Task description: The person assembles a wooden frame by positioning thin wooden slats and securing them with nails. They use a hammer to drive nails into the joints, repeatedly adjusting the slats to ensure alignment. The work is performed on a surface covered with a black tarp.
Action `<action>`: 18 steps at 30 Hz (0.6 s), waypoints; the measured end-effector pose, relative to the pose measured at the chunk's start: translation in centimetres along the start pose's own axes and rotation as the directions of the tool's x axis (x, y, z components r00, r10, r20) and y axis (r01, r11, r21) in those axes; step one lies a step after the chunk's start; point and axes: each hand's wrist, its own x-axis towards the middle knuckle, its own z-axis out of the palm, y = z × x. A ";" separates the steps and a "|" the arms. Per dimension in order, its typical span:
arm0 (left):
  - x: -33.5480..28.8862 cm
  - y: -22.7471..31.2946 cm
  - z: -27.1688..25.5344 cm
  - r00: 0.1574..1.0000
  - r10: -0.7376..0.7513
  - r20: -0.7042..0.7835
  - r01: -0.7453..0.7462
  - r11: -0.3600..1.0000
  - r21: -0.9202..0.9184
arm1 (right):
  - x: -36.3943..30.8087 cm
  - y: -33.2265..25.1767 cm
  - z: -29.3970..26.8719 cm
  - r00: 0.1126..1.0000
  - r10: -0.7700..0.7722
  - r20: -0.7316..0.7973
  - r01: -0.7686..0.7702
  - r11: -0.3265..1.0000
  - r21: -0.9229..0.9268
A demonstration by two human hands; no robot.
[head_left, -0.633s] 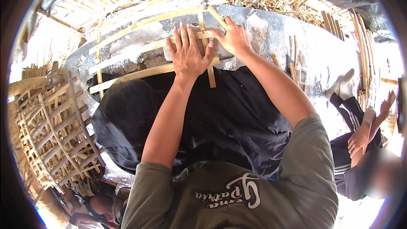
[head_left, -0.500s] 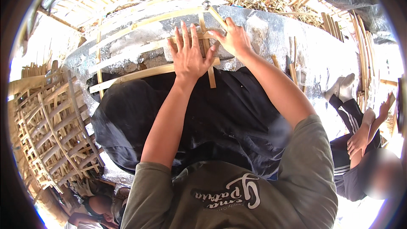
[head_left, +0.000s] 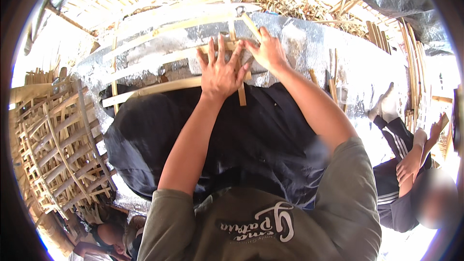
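Note:
A frame of pale bamboo slats [head_left: 159, 87] lies before me, with lengthwise strips crossing shorter pieces. My left hand [head_left: 220, 72] rests palm down on its right end, fingers spread. Close by, my right hand [head_left: 268, 53] grips the wooden handle of a hammer [head_left: 251, 25]; its metal head points away from me near the far slat. The right thumb reaches toward the left index finger at a slat crossing. Whether a nail is there is too small to tell.
Black cloth [head_left: 261, 130] covers my legs under the frame's near edge. A silvery sheet [head_left: 314, 38] lies on the ground. Finished-looking slat frames [head_left: 63, 150] are stacked at left. One person [head_left: 406, 164] sits at right, another [head_left: 106, 237] at lower left. Shavings [head_left: 304, 7] lie beyond.
My left hand has shifted slightly right and nearer, its index finger now beside the right thumb. The frame's right end has moved a little toward me. The hammer stays in my right hand.

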 end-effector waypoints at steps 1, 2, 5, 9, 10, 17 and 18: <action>0.0 0.1 0.1 1.000 -0.006 0.010 0.006 1.000 -0.002 | 0.0 -0.2 0.0 0.999 0.027 0.020 -0.027 1.000 0.000; 0.5 -0.2 0.2 1.000 0.000 -0.020 -0.001 1.000 -0.024 | 0.6 -0.4 -0.1 0.999 0.033 0.002 -0.033 0.999 0.007; 0.5 -0.1 0.1 1.000 0.003 -0.029 -0.004 1.000 -0.021 | 0.2 -0.6 -0.2 0.998 0.062 0.009 -0.062 0.998 -0.012; 0.7 -0.1 0.0 1.000 -0.005 -0.014 0.004 1.000 -0.019 | 0.0 -1.6 -1.1 0.997 0.071 0.004 -0.071 0.995 -0.067; 0.6 -0.1 0.1 1.000 -0.006 -0.019 0.006 1.000 -0.018 | 0.0 -1.5 -1.2 0.997 0.072 0.017 -0.070 0.995 -0.077; 0.7 0.0 -0.2 1.000 -0.011 -0.028 0.010 0.998 -0.059 | 0.3 -1.1 -1.5 0.994 0.103 0.036 -0.099 0.989 -0.110; 0.7 0.0 -0.2 1.000 -0.011 -0.029 0.010 0.998 -0.058 | 0.4 -1.1 -1.5 0.995 0.093 0.028 -0.090 0.990 -0.106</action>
